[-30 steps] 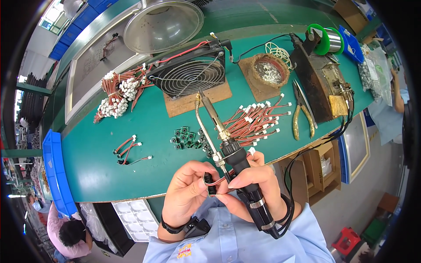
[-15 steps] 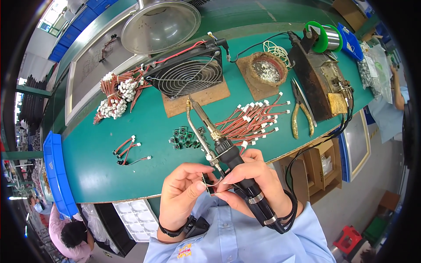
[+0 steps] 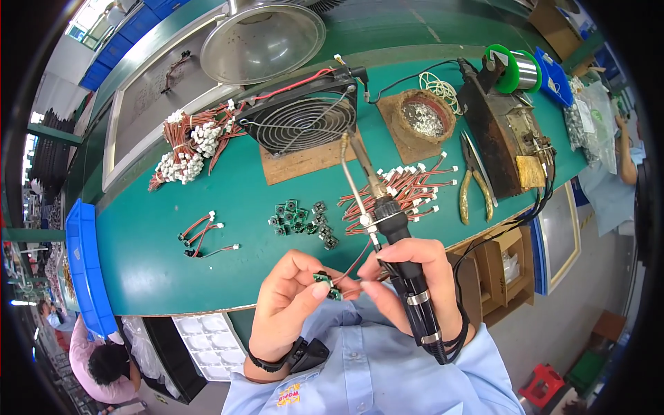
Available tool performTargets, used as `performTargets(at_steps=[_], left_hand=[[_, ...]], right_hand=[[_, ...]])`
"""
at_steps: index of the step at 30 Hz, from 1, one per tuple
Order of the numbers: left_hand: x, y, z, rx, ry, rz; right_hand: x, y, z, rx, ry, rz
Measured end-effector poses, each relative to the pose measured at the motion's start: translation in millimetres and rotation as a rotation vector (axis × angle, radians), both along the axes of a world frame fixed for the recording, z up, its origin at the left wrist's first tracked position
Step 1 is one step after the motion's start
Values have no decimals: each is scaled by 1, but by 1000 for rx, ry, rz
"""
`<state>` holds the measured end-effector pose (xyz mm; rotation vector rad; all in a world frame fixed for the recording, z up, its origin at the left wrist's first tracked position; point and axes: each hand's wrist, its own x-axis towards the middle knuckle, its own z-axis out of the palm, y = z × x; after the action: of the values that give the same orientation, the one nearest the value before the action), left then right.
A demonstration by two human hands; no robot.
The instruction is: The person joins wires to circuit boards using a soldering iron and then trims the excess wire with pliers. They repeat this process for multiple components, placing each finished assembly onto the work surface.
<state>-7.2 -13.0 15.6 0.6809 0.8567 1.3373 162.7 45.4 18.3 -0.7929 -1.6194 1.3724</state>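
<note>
Close to my shirt, my left hand (image 3: 289, 299) pinches a small green circuit board (image 3: 322, 277) between thumb and fingers. A thin reddish two-wire cable (image 3: 358, 259) runs from the board toward my right fingers. My right hand (image 3: 430, 278) is wrapped round a black soldering iron (image 3: 395, 229) with a metal feed tube alongside; its tip points away from me, toward the fan. The right thumb and index finger sit near the wires; whether they grip them is unclear. Beyond the hands lie several small green boards (image 3: 290, 217) and a spread of red-brown cables with white plugs (image 3: 408, 185).
A black fan (image 3: 304, 121) stands at the back beside a round pot of solder scraps (image 3: 425, 119). Pliers (image 3: 474, 180) and a solder spool (image 3: 522, 69) are at right. Bundled cables (image 3: 183, 149) and a blue bin (image 3: 91, 270) lie left; three wired pieces (image 3: 200, 232) rest nearby.
My right hand has shifted right with the soldering iron, away from the left fingers. The board in my left hand has turned, so its green side shows, and the cable shows more clearly.
</note>
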Motion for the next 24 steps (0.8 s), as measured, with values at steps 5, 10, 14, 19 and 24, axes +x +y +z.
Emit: performTargets(at_steps=[5,10,14,19,24], left_hand=[[3,8,3,-91,63,230],[-6,8,-6,-22,190,392],[-8,10,-6,-26,199,422],[-8,10,-6,-23,212,418],[-12,8,-9,17,223,343]], right_hand=[[13,2,-12,460,-206,-220],[38,-7,-22,548,-191,-128],[41,-15,-25,608,-245,27],[36,-15,-18,516,-254,62],[35,-14,-18,512,-246,61]])
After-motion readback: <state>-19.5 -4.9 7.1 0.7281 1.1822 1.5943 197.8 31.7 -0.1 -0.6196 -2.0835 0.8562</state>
